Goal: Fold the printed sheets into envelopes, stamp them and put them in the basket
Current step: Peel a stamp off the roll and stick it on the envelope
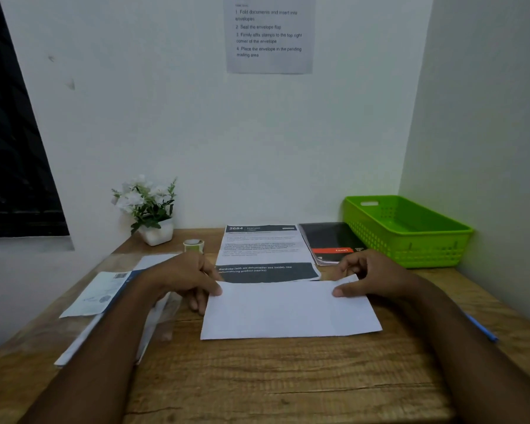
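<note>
White paper, the blank back of the printed sheet [288,310], faces up where its near part has been folded away from the person. Beyond the fold the printed face still shows: a dark header reading "2684", grey lines of small text, and a dark band with white lettering just at the folded edge. The sheet lies flat on the middle of the wooden tabletop [257,387].

The left hand [190,280] pinches the folded edge at its left corner, thumb on top and fingers curled below. The right hand [374,276] pinches the right corner the same way, thumb pressed on the white paper.

The tabletop is brown wood with visible grain, set into a corner of pale walls. Left of the sheet, a dark window [13,154] fills the wall. Above the sheet, a notice [270,35] with four numbered steps hangs on the wall.

One green basket [380,240] with perforated walls stands to the right of and beyond the sheet, against the side wall. One black booklet [328,237] with a red band lies between the basket and the sheet's far part. One small roll [193,245] sits just beyond and left of the sheet, and one potted plant [150,206] with white flowers stands beyond the roll. One clear-wrapped packet [101,293] of white paper lies to the sheet's left, partly under the left forearm; its contents cannot be counted. One blue pen [481,328] lies to the sheet's right.
</note>
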Motion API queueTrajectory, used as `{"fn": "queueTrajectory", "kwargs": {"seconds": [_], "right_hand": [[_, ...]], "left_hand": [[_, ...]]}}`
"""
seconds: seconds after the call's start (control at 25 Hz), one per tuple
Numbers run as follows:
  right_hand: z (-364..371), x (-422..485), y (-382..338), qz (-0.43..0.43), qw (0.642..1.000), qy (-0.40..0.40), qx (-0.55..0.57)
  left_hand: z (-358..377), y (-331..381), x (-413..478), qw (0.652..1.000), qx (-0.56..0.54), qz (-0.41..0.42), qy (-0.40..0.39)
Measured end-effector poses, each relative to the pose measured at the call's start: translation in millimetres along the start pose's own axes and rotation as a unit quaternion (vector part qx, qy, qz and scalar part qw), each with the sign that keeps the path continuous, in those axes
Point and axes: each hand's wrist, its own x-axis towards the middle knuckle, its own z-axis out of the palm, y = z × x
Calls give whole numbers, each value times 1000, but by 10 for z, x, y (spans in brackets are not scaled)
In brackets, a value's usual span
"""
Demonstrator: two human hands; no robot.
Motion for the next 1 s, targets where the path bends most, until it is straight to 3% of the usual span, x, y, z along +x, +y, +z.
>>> {"fn": "queueTrajectory", "kwargs": {"seconds": [0.32,0.6,0.68,0.76,0.84,0.92,1.0], "right_hand": [[29,3,-34,36,996,-56,-53],[28,38,47,23,995,-48,-83],[45,50,38,-23,997,-2,-79],[72,69,34,-74,991,103,-35],[102,87,28,-112,978,175,0],[155,132,12,-133,975,175,-19],[264,182,-27,-141,977,141,-75]], "left_hand": [[2,-40,6,998,50,26,-27],[6,-17,-7,996,78,33,-37],[3,-16,-23,995,80,43,-28],[-29,-28,-11,989,82,92,76],[-106,-104,42,954,71,152,249],[-152,-207,106,910,66,181,368],[-148,-293,206,881,116,172,426]]}}
